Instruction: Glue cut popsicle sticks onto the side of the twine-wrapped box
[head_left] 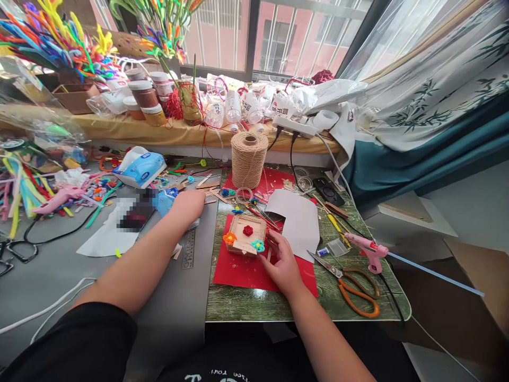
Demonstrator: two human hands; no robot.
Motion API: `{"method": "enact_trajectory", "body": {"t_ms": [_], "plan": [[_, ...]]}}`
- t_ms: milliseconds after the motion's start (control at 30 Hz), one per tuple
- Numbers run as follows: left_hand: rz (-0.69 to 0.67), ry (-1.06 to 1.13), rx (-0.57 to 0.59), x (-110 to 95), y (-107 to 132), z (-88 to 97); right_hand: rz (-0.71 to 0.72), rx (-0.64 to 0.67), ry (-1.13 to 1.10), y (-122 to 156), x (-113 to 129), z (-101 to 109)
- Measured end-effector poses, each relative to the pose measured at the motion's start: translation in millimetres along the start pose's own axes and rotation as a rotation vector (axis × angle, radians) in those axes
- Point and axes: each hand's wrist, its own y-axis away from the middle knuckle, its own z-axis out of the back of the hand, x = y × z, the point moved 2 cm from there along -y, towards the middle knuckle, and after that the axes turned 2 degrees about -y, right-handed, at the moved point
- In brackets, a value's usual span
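My left hand [190,206] reaches across to the thin wooden strips [210,192] behind the grey work surface. Its back faces me, so its fingers and anything in them are hidden. A small square box of wood and twine [242,229] lies on red paper [234,273], with a red rose [248,230] in its middle. An orange flower [229,239] and a turquoise flower [257,245] sit at its front corners. At the box's right side, my right hand [284,265] has thumb and fingers apart, the tips at or against its edge.
A twine spool [248,159] stands behind the box. White paper [300,220], orange-handled scissors [353,289] and a pink glue gun [369,249] lie to the right. A tissue pack [139,167] and another glue gun [63,199] lie left. Bottles and jars [142,94] crowd the sill.
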Motion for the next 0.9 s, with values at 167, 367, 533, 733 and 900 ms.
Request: {"method": "enact_trajectory", "body": {"t_ms": [167, 367, 533, 733, 900], "plan": [[-0.092, 0.029, -0.078, -12.5, -1.3, 14.4, 0.010, 0.049, 0.096, 1.9, 1.3, 0.0], [-0.113, 0.258, -0.524, -11.4, 53.0, 60.7, -0.002, 0.064, 0.122, 4.6, 1.5, 0.9], [-0.400, 0.584, -0.927, -16.7, 133.7, 54.6, -0.082, 0.128, 0.251, 0.8, 7.3, -2.5], [-0.750, 0.571, -0.482, -54.2, 152.6, -1.3, -0.143, 0.161, 0.119, -25.8, 16.8, -11.4], [-0.591, 0.765, -0.429, -72.0, 143.7, -6.5, -0.224, 0.095, -0.115, -37.9, 18.6, -15.4]]}}
